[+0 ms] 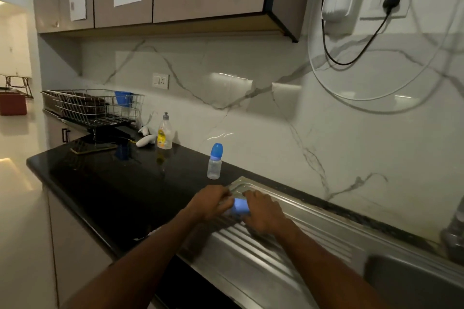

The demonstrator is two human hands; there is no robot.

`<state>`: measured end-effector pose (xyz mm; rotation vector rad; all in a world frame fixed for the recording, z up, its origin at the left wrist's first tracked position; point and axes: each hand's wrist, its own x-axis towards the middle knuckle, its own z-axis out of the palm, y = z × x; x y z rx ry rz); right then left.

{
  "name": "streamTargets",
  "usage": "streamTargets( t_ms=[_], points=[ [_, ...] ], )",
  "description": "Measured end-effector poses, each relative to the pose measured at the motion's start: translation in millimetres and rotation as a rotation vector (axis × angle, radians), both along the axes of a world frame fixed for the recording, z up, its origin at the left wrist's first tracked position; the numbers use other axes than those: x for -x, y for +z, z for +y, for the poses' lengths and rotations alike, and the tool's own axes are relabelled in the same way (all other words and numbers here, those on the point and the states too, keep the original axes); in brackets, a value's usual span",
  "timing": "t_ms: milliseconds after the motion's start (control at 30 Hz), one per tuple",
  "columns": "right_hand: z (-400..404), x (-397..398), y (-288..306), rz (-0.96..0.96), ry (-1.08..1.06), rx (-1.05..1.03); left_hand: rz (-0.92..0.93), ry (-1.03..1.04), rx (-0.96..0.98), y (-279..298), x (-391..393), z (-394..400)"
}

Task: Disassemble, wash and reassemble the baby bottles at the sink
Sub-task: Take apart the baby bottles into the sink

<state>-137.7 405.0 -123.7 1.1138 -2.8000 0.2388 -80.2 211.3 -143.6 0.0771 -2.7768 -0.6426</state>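
Both my hands hold one baby bottle over the left end of the steel drainboard [276, 241]. My left hand [209, 202] grips its clear body, mostly hidden under the fingers. My right hand [263, 211] curls around its blue cap [239, 206], which shows between the two hands. A second baby bottle [214, 162], clear with a blue cap, stands upright on the black counter [113, 183] just beyond my hands, near the wall.
A dish soap bottle [165, 133] stands further left by the wall, next to a white object. A wire dish rack [93, 108] sits at the counter's far left. The sink basin [414, 281] lies at the lower right. Cables hang on the wall above.
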Motion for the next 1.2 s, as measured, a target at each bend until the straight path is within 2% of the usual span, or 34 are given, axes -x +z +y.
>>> streamTargets(
  t_ms=[67, 133, 167, 200, 267, 300, 333, 400, 467, 733, 867, 967, 1100, 1200],
  points=[
    [14.4, -4.1, -4.2, -0.010, 0.045, 0.084, 0.043, -0.039, -0.085, -0.8, -8.7, 15.4],
    [35.5, -4.6, -7.1, 0.018, 0.107, 0.133, 0.115, 0.094, -0.066, -13.1, 16.3, 46.6],
    [48.4, -5.2, -8.8, 0.038, 0.119, 0.133, 0.030, 0.100, 0.036, -21.7, 0.0, 48.0],
    [59.9, -4.7, -9.5, 0.061, 0.133, 0.125, -0.068, 0.179, -0.010, -24.0, 2.6, 53.3],
    [88.6, -5.8, -11.5, 0.103, 0.119, 0.096, 0.141, 0.000, 0.152, -35.9, 8.4, 76.1],
    [104.6, -6.6, -11.8, 0.121, 0.100, 0.088, 0.198, -0.154, 0.158, -24.0, 21.4, 92.0],
    [121.3, -8.8, -11.2, 0.137, 0.081, 0.092, 0.172, -0.319, 0.157, -17.4, 20.3, 107.3],
    [155.0, -10.4, -9.3, 0.134, 0.045, 0.133, 0.229, -0.446, 0.128, -18.5, 28.8, 127.2],
    [191.8, -11.7, -5.3, 0.143, 0.018, 0.184, 0.282, -0.500, 0.147, -17.5, 42.3, 168.1],
    [327.3, -20.2, -4.1, 0.078, -0.116, 0.269, 0.250, -0.613, 0.202, -13.2, 64.4, 310.6],
    [380.3, -14.6, -17.6, 0.141, -0.194, 0.156, 0.182, -0.609, 0.216, -18.7, 71.4, 367.6],
    [428.1, -14.9, -31.8, 0.137, -0.183, 0.122, 0.121, -0.599, 0.439, -30.8, 81.0, 387.7],
    [483.1, -16.6, -60.5, -0.049, -0.214, 0.094, -0.085, -0.707, 0.495, -68.6, 88.0, 410.0],
    [497.2, -1.8, -72.7, -0.213, -0.255, -0.139, -0.014, -0.797, 0.424, -68.0, 90.0, 429.5]
  ],
)
